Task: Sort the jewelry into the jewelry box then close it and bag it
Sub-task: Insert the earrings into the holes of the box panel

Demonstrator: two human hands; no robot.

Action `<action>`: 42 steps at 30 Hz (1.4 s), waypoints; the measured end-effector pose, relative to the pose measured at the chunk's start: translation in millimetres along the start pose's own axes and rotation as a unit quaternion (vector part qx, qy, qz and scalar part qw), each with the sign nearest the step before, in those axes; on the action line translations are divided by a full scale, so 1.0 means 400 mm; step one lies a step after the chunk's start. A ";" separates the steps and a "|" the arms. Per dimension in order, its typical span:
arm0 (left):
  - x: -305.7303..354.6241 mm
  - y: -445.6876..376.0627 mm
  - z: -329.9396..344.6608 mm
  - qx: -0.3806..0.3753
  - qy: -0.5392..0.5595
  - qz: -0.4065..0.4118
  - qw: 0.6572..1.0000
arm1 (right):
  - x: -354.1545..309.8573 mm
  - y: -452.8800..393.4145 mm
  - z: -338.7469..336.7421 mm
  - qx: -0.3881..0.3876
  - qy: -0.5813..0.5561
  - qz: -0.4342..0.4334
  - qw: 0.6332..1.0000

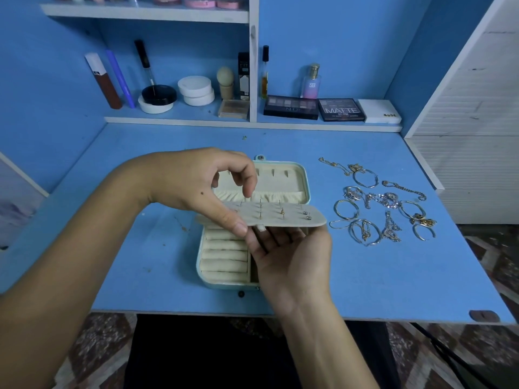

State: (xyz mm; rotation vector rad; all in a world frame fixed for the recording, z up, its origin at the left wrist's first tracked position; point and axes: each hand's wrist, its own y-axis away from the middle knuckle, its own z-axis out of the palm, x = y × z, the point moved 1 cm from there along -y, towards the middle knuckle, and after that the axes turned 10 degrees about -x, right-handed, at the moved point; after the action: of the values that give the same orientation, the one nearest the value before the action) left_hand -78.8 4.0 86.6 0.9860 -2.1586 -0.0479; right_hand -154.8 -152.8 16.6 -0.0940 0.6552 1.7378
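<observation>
A light-blue jewelry box [304, 175] with cream lining lies open in the middle of the blue desk [365, 276]. Its cream earring panel [297, 217] is lifted over the box, with several small studs pushed through it. My left hand [202, 186] pinches the panel's near left edge with the thumb, and its fingers curl down onto the top face. My right hand [292, 254] is under the panel, palm up, fingers touching its underside. A pile of gold and silver hoops, chains and bracelets [382, 200] lies on the desk right of the box.
A low shelf [252, 122] at the back of the desk carries makeup palettes [341, 109], jars, brushes and a perfume bottle [311, 82]. A white louvred panel [463, 108] stands at the right. The desk's front edge is close to me, with patterned floor below.
</observation>
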 end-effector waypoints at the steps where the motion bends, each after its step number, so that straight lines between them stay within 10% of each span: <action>1: 0.001 0.001 -0.002 0.006 0.002 0.002 1.000 | 0.000 -0.001 0.000 0.004 0.000 0.003 1.000; 15: -0.030 -0.012 -0.030 0.242 0.083 0.096 0.962 | -0.002 -0.004 0.002 0.064 -0.026 0.025 0.997; 25: -0.082 -0.063 -0.005 0.377 0.131 0.046 0.916 | -0.062 -0.018 0.060 -0.036 0.031 -0.127 0.991; 33: -0.133 -0.110 0.009 0.421 0.167 0.021 0.891 | -0.215 -0.096 0.090 0.006 0.326 -0.354 0.877; 42: -0.166 -0.148 0.048 0.438 0.180 -0.006 0.881 | -0.250 -0.251 0.046 0.018 0.564 -0.249 0.787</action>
State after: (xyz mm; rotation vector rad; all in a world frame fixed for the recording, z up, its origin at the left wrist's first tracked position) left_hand -25.4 1.7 12.9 1.3506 -1.7966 1.1062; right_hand -29.5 -218.8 34.2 -1.2440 1.3626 0.9981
